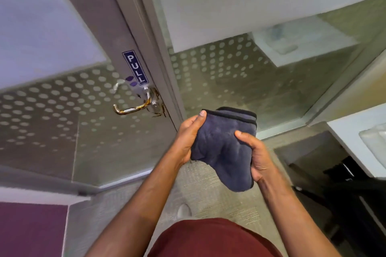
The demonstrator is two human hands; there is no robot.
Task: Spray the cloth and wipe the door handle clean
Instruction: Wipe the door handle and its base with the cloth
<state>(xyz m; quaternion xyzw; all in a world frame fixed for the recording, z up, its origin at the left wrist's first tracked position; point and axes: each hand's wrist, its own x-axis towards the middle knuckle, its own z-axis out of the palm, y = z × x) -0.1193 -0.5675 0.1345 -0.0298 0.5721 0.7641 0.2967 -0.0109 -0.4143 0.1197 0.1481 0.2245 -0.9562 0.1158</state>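
A folded dark blue-grey cloth (224,146) is held in front of me with both hands. My left hand (189,137) grips its left edge, thumb up along the top corner. My right hand (255,155) grips its right side, thumb pressed on the front. The metal lever door handle (133,107) sits up and to the left of the cloth, on a glass door; it carries brown smears, and purple marks show just above it. Neither hand touches the handle. No spray bottle is in view.
A blue PULL sign (135,68) is stuck above the handle on the grey door frame (158,52). Frosted, dotted glass panels (219,73) flank the door. A white counter (359,137) and dark chair parts (351,190) stand at right. Carpet (208,200) lies underfoot.
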